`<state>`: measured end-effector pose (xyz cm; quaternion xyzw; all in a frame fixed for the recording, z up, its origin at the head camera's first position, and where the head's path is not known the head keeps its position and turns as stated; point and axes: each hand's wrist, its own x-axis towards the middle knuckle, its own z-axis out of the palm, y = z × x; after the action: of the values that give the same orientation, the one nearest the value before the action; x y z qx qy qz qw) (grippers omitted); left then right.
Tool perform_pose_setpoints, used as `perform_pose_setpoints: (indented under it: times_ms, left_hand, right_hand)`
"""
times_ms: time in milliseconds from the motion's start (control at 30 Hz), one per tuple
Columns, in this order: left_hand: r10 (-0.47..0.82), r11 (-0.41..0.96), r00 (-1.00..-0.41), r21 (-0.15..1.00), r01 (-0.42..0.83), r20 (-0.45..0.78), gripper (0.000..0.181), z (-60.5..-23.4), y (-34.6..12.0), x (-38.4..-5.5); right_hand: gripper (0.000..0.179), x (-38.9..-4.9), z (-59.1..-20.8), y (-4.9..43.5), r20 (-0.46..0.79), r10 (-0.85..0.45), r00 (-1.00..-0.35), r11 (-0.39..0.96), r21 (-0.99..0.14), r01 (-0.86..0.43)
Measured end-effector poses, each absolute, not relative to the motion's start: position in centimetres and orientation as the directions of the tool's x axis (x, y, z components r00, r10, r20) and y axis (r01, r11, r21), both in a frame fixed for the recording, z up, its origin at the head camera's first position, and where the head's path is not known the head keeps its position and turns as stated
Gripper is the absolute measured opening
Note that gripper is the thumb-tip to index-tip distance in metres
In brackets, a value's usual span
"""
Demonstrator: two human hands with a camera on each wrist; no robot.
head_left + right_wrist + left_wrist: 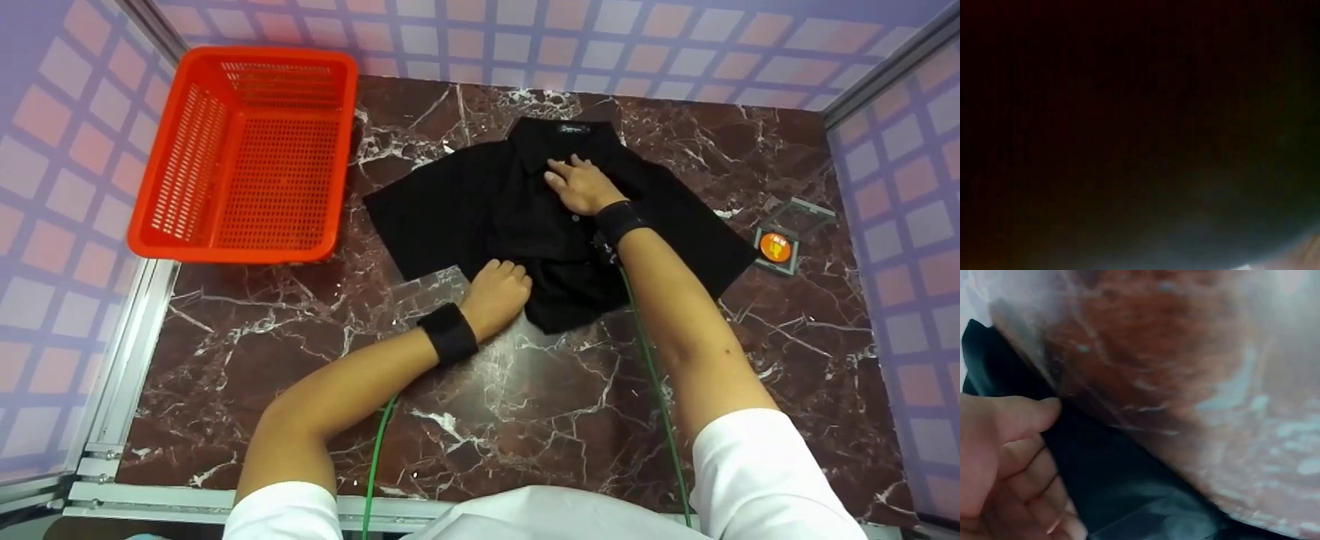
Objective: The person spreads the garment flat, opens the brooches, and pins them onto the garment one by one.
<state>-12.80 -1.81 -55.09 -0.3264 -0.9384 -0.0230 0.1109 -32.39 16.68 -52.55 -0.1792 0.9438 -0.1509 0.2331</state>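
Observation:
A black short-sleeved collared shirt [465, 199] lies on the marble-patterned tabletop, its collar toward the back wall and its lower part folded and bunched. At the lower left edge of the cloth, my left hand [496, 298] has curled fingers. The left wrist view shows the thumb [1036, 415] of that hand against the black fabric [1123, 478], pinching its edge. Just below the collar, my right hand [589, 187] rests on the shirt front with fingers spread. The right wrist view is almost wholly dark, so it shows little of the cloth there.
A red plastic basket [341, 157] stands at the back left. To the right of the shirt sits a small open clear case [796, 262] with an orange round label. Green cords [652, 360] run from both wrists toward the front edge. Patterned walls enclose the table [247, 390].

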Motion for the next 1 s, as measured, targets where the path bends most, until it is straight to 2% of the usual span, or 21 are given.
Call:
perform_pose_setpoints:
  times_ms: [267,467,633,833,1000]
  left_hand:
    - [0.717,0.691,-0.689,0.026,0.723,0.105,0.015,-53.8,-3.8,-10.6]
    - [0.780,0.613,-0.622,0.119,0.781,0.067,0.012,-52.8,-6.2,-9.4]
    - [0.815,0.561,-0.579,0.215,0.799,0.029,0.008,-51.8,-8.7,-9.6]
    - [0.799,0.572,-0.601,0.276,0.772,0.025,0.018,-51.5,-11.1,-10.2]
    - [0.760,0.611,-0.640,0.212,0.763,0.114,0.025,-51.9,-11.5,-10.4]
  right_hand:
    - [0.068,-32.5,-52.9,16.9,-0.409,-0.358,-0.840,0.913,-0.342,-0.223]
    - [0.073,-33.1,-53.2,17.1,-0.417,-0.369,-0.831,0.911,-0.338,-0.235]
    - [0.077,-33.6,-53.3,17.6,-0.433,-0.386,-0.815,0.906,-0.345,-0.245]
    - [0.081,-33.8,-53.3,17.9,-0.451,-0.407,-0.795,0.901,-0.340,-0.269]
    - [0.083,-33.8,-53.4,17.9,-0.457,-0.404,-0.792,0.905,-0.325,-0.275]
